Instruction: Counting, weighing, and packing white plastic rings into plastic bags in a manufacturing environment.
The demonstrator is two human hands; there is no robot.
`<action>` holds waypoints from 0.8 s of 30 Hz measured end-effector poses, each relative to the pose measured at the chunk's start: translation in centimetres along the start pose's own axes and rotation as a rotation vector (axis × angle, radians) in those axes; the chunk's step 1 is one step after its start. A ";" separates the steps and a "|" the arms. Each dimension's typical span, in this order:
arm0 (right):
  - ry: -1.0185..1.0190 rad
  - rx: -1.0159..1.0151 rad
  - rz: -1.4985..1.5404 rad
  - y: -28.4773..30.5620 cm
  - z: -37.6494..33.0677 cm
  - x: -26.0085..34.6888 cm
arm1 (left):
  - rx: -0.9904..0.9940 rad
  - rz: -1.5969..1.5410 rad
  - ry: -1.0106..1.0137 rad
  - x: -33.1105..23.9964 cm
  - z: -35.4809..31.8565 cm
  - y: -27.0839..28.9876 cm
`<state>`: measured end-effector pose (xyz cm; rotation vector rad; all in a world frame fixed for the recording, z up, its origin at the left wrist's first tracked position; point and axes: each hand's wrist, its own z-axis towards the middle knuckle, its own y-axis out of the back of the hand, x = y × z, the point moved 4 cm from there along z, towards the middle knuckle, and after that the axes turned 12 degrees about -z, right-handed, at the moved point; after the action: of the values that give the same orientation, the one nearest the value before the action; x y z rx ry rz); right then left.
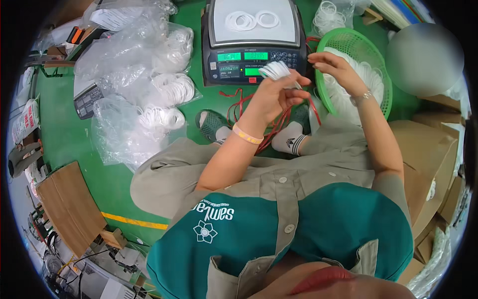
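Note:
My left hand (277, 97) is closed around a bundle of thin white rings (275, 70), which sticks up past its fingers in front of the scale. Just to the right, my right hand (338, 71) hovers over the near rim of a green plastic basket (323, 94), its fingers stretched out with nothing visible in them. Many loose white rings (356, 87) fill that basket. On the white pan of the digital scale (234, 35) lie a few flat white rings (268, 19). Lit green displays (229, 57) show on the scale's front panel.
Clear plastic bags (127, 119) of white rings (172, 87) cover the green floor at left. Red strapping (269, 130) lies between my feet. Cardboard boxes (423, 149) stand at right, and a brown cardboard sheet (72, 209) at lower left. Another ring bag (329, 16) sits behind the basket.

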<state>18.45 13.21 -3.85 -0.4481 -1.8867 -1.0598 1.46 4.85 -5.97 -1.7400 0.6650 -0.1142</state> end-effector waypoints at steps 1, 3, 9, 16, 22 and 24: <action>0.006 0.013 -0.178 -0.4 2.2 -0.8 | -0.063 -0.024 -0.063 -1.0 0.2 0.9; 0.129 -0.034 -0.562 -1.1 6.7 -2.3 | -0.106 -0.140 -0.152 -2.0 0.6 2.7; -0.087 -0.074 -1.187 -4.5 16.4 -3.3 | -0.250 -0.311 -0.292 -3.7 0.6 5.8; 0.092 -0.196 -1.346 -6.0 15.5 -4.2 | -0.269 -0.381 -0.371 -5.7 0.4 6.7; 0.317 -0.373 -1.249 -5.8 13.6 -2.3 | -0.319 -0.441 -0.403 -6.5 0.3 7.3; 0.283 -0.335 -0.891 -5.2 14.5 -1.0 | -0.298 -0.426 -0.441 -7.0 0.3 7.7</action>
<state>7.89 22.21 -10.61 0.4082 -1.6521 -1.9133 -7.10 7.48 -11.31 -2.0854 -0.0199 0.0798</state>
